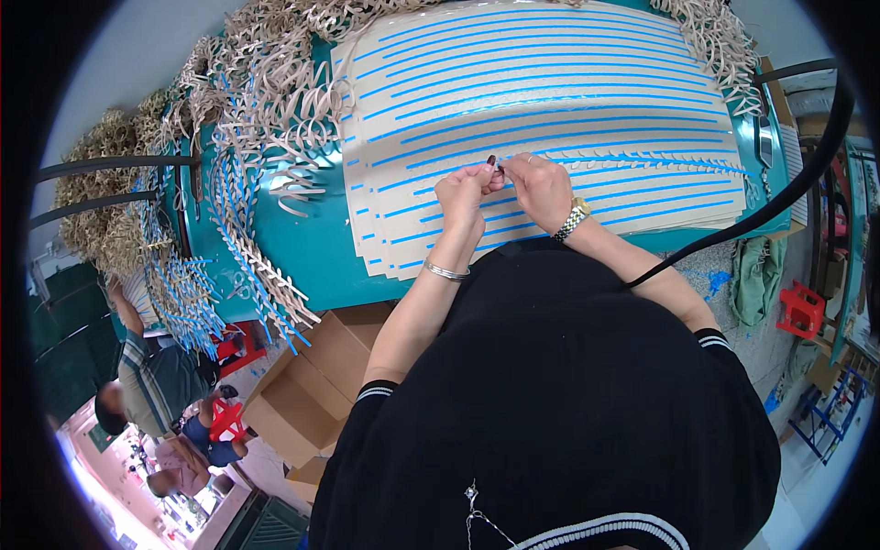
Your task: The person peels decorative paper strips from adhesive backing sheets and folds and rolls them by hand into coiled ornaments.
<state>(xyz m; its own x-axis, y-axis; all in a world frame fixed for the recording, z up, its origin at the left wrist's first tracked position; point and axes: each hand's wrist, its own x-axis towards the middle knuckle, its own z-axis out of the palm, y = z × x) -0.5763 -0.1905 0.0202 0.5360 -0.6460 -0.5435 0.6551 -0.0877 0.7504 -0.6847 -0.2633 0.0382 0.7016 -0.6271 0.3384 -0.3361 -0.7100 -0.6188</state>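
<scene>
1. The left hand (466, 194) is hovering over the sheets near the middle of the frame; its thumb and forefinger are pressing together and the other fingers are curling in. What is sitting between those tips is too small to tell. A silver bracelet (446, 272) is circling this wrist.
2. The right hand (543, 191) is facing it just to the right, thumb and forefinger pinching the left end of a fringed blue-and-beige strip (642, 160). A metal wristwatch (574, 220) is circling this wrist.
3. That strip is running rightward from the fingers across the upper right of the frame, its short beige side pieces standing out along the blue.
4. Beneath, overlapping beige sheets with blue stripes (550, 105) are lying on a green table (339, 280).
5. Curly beige strips (275, 64) are heaping up at upper left, while blue-and-beige strips (252, 257) are hanging over the table's edge below them.
6. At lower left, a co-worker (156, 380) is reaching up toward the table, and an open cardboard box (307, 390) is standing on the floor.
</scene>
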